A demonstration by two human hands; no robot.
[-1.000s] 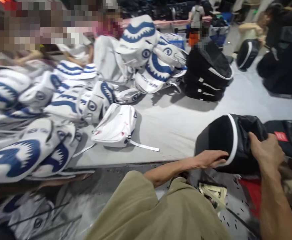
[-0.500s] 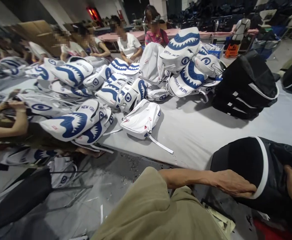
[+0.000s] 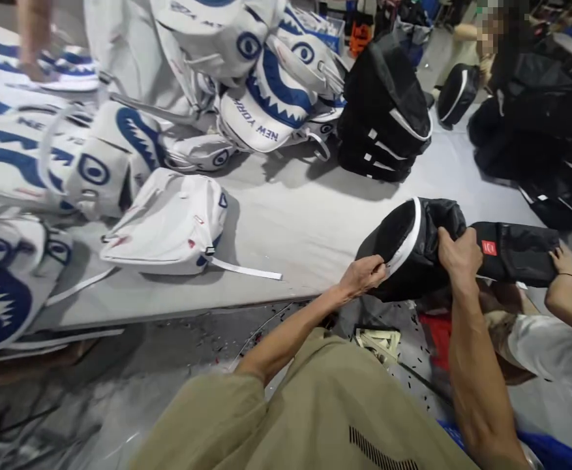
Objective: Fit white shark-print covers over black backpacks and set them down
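Observation:
A black bag with a curved white trim lies tilted at the table's near edge, right of centre. My left hand is closed on its lower left side, fingers pinching the edge beside the white trim. Opposite, my right hand has its fingers wrapped round the bunched black fabric of the bag's right side. Just beyond that hand is another black bag with a red label, touched by a co-worker's hand. The inside of my bag is hidden.
A white backpack lies left on the table, its strap near the front edge. Behind it are piled white-and-blue backpacks. Stacked black bags stand at the back; more black bags lie right. A co-worker sits close on my right.
The view has swung to the right, bringing the neighbouring co-worker's arm and black bag into sight. My hands remain on the black bag; my left fingers now pinch beside its trim.

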